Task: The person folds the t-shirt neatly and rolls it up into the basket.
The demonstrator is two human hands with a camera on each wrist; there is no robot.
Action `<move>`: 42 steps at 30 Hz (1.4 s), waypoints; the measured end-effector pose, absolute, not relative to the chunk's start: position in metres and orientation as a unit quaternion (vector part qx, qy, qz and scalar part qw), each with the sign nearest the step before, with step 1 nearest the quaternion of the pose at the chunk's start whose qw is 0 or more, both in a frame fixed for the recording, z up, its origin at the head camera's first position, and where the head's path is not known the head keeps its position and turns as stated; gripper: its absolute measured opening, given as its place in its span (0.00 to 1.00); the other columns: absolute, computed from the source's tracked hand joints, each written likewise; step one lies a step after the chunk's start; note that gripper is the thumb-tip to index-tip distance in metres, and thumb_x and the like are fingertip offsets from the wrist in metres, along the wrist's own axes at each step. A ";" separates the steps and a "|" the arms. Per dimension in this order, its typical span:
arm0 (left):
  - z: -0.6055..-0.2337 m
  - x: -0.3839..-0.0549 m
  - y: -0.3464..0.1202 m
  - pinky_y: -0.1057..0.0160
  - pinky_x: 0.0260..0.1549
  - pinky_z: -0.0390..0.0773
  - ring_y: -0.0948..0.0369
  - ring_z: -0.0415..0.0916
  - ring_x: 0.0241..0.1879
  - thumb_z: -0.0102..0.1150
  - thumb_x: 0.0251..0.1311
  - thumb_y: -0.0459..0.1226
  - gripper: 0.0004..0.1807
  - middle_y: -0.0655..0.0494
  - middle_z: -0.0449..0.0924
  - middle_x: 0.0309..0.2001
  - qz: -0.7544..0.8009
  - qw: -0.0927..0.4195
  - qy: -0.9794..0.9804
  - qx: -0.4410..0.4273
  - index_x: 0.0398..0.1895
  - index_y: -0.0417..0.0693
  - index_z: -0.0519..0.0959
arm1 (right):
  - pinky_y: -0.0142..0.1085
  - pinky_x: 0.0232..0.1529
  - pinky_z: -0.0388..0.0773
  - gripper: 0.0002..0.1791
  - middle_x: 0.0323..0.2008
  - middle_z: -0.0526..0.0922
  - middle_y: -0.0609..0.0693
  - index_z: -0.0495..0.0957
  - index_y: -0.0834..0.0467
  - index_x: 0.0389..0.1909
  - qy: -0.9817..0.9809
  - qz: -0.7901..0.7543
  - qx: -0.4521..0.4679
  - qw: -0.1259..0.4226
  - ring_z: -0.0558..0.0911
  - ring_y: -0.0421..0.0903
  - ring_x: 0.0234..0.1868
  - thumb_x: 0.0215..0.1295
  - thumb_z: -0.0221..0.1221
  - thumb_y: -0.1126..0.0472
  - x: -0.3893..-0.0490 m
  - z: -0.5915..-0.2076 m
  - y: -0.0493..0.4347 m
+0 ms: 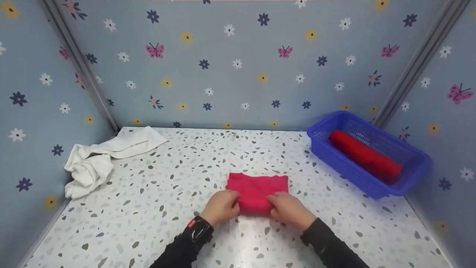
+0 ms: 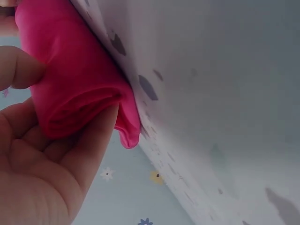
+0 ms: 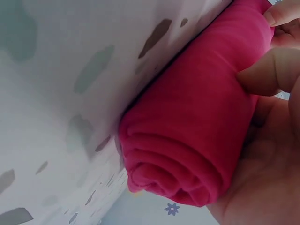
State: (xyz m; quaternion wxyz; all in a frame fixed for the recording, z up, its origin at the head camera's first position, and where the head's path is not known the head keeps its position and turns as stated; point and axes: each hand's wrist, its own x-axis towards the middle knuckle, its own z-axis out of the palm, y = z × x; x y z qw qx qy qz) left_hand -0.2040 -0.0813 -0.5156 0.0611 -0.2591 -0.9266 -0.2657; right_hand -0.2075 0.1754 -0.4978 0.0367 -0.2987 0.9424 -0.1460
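A bright pink cloth lies on the speckled tabletop, its near part rolled up and its far part still a flat flap. My left hand grips the left end of the roll, with the thumb on top in the left wrist view, where the spiral layers of the cloth show at the end. At the other end, my right hand holds the roll between thumb and fingers. The right wrist view shows the rolled cloth touching the table, with several layers wound together.
To the right stands a blue plastic basket with a red rolled cloth inside, close to the right wall. A crumpled white cloth lies at the left by the wall. Flower-patterned panels enclose the table at the back and both sides.
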 end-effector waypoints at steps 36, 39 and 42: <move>-0.511 -0.221 -0.078 0.45 0.55 0.81 0.48 0.84 0.46 0.61 0.68 0.25 0.08 0.48 0.85 0.39 -0.325 -0.043 -0.924 -0.196 0.47 0.35 0.85 | 0.52 0.61 0.81 0.24 0.49 0.83 0.61 0.80 0.70 0.60 0.944 -0.136 -0.297 -0.056 0.83 0.59 0.53 0.62 0.65 0.70 -0.202 -0.505 0.179; -0.511 -0.222 -0.079 0.45 0.54 0.82 0.49 0.83 0.44 0.61 0.68 0.25 0.07 0.49 0.85 0.37 -0.326 -0.046 -0.923 -0.199 0.44 0.36 0.86 | 0.52 0.63 0.80 0.24 0.51 0.84 0.62 0.80 0.70 0.60 0.935 -0.122 -0.317 -0.102 0.84 0.60 0.55 0.62 0.67 0.71 -0.196 -0.503 0.179; -0.511 -0.224 -0.079 0.46 0.53 0.82 0.50 0.83 0.43 0.60 0.68 0.25 0.06 0.51 0.84 0.36 -0.326 -0.046 -0.922 -0.203 0.42 0.37 0.85 | 0.52 0.63 0.80 0.25 0.53 0.85 0.63 0.81 0.71 0.60 0.926 -0.100 -0.337 -0.137 0.84 0.61 0.57 0.62 0.69 0.70 -0.190 -0.502 0.177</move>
